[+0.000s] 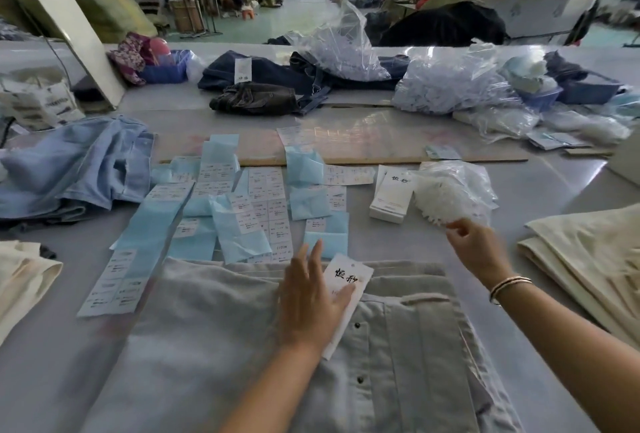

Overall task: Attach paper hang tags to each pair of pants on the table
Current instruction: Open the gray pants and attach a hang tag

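— Left hand (309, 297)?
— Fingers spread, thumb pinning a white paper hang tag (347, 282) flat on the pale grey pants (214, 328) (waistband side), near edge of the tabletop (540, 190).
— Right hand (476, 246)?
— Pinching white plastic fasteners at the clear bag (453, 192), beside the hang tag stack (391, 195).

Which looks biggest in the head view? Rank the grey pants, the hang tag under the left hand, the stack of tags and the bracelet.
1. grey pants, though nearest the camera
2. hang tag and stack of tags: alike, not ranked
3. bracelet
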`<state>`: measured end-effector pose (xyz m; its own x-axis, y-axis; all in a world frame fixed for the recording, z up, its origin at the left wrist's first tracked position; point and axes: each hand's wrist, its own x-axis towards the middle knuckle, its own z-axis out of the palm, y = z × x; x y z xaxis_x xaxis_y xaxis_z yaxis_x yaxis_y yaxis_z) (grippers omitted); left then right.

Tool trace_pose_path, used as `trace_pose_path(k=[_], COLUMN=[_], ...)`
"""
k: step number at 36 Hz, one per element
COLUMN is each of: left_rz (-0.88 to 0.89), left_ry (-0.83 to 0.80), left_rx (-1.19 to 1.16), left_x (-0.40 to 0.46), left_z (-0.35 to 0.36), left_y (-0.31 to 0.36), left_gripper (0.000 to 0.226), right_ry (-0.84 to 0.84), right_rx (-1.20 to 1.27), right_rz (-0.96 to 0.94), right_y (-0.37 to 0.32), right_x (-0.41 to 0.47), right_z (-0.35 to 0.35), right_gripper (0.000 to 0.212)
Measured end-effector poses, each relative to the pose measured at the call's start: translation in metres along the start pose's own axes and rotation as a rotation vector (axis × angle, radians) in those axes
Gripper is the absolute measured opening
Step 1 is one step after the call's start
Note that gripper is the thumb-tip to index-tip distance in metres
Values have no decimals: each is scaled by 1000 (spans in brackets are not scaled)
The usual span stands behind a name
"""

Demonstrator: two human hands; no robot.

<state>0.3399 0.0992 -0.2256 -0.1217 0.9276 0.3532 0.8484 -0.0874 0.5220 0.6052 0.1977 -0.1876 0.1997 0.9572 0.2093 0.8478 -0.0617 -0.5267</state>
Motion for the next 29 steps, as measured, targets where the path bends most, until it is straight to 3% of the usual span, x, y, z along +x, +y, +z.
trace_pose_path(k=[5,10,16,21,26,29], left_rz=[95,122,111,105,96,85], left_ry=[57,24,-33,-24,-35,-48], left_rx=[46,69,79,106,119,115], left_x=[-2,-1,1,2,1,1], left_z=[4,2,-1,1,0,-1], left_y=[0,0,4,4,4,6], left_gripper=[68,47,47,44,42,42], right_ry=[-79,-84,-107,-43,-34,21], right_rx=[-286,-326,-261,62,1012,1274], right_rz=[160,271,255,226,384,358], right_y=[15,12,18,20,8,-5], right_x=[25,43,54,58,64,73], right_z=[14,28,26,11,-10,-30], right_gripper=[33,42,34,28,17,14])
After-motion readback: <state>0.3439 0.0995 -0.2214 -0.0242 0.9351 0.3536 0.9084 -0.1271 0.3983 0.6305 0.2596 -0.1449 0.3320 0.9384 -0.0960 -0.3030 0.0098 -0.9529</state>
